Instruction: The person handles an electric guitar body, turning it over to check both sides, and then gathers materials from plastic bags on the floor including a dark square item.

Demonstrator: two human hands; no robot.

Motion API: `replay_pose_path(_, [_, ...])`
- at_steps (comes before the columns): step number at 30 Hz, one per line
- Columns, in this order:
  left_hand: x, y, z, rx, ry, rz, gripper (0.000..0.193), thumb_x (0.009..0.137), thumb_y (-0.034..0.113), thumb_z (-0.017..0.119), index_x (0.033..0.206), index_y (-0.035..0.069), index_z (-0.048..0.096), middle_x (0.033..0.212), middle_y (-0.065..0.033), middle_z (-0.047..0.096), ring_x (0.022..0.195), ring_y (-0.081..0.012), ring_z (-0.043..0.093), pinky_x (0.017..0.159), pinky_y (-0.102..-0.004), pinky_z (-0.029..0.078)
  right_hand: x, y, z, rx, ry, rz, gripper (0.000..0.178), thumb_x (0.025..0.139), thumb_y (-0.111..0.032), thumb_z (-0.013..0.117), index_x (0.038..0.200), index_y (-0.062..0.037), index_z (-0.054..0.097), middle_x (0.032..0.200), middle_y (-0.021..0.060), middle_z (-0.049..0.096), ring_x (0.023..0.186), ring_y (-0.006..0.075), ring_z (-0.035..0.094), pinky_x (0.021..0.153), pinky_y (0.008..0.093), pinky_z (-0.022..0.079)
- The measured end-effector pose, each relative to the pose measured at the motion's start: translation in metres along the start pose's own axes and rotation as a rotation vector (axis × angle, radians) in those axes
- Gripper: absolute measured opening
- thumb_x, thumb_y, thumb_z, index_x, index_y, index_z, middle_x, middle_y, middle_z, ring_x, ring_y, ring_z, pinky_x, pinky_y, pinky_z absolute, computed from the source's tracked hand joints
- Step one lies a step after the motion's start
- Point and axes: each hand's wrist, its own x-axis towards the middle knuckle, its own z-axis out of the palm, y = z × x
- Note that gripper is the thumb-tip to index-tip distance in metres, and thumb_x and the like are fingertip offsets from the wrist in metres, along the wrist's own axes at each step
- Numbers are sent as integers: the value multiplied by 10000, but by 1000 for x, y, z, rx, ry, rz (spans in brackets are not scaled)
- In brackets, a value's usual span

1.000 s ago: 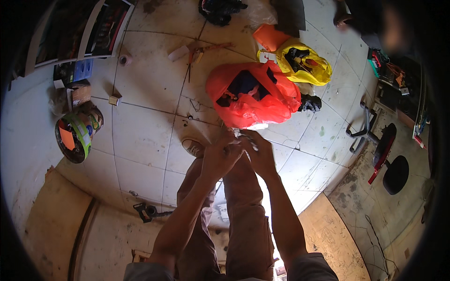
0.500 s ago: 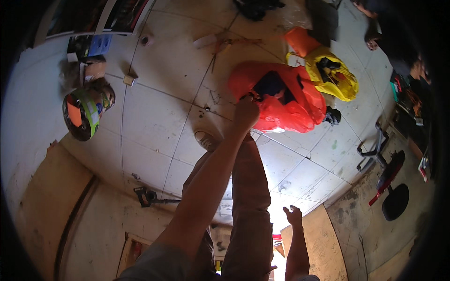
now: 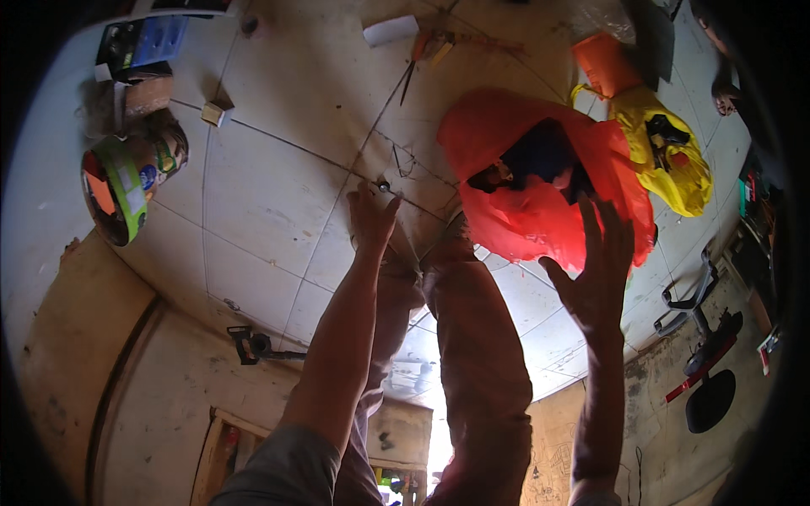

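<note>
My left hand point(image 3: 373, 221) is low over the tiled floor, thumb and fingers parted around a small shiny round object point(image 3: 384, 186); I cannot tell whether it touches it. A bent wire frame point(image 3: 403, 160) lies just beyond. To the right, a large red plastic bag point(image 3: 540, 223) sits with its mouth agape, showing dark blue cloth point(image 3: 540, 152) inside. My right hand point(image 3: 595, 270) is spread and empty, in front of the bag's near right side. Whether its fingertips touch the plastic is not plain.
A yellow bag point(image 3: 688, 181) and an orange piece point(image 3: 607, 63) lie beside the red one. Farther off are scissors-like orange tools point(image 3: 418, 59) and a white piece point(image 3: 391, 30). A green-and-black round container point(image 3: 118, 190) stands left, a small box point(image 3: 215, 112) nearby. Another person's hand point(image 3: 724, 99) shows far right.
My left hand has left the red bag and moved left to the small round object. My right hand has risen from the lower right to the bag. The view has shifted.
</note>
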Motion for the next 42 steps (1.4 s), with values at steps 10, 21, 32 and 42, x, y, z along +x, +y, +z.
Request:
replay_pose_path(10, [34,19,65,-187,133,-100,296,814,182,757,981,-3,598,1043,-254,473,942,-428,548,798,-514,455,-29,24,61,86,17,55,602,765,-49,707,1341,-72,534,959,147,558,992,355,540,1031,534,385])
replay_pose_path(21, [46,-6,37,-486,134,-172,213,717,166,773,831,15,677,744,-105,689,719,-275,675,677,-391,528,-42,17,21,351,44,-42,250,761,13,698,994,-78,686,865,65,640,840,266,612,915,460,470])
replay_pose_path(32, [-71,204,-69,-477,-194,436,255,744,45,760,964,41,631,979,-123,586,881,-244,637,775,-372,544,-90,20,39,509,76,412,207,855,-59,647,1060,-66,667,986,112,680,949,325,625,849,411,496])
replay_pose_path(42, [-57,182,-53,-58,41,190,427,813,286,746,1094,20,565,1033,-174,594,915,-395,615,792,-478,492,-58,41,-27,507,368,390,495,754,-111,705,1235,-76,594,1216,189,584,1145,364,554,953,450,464])
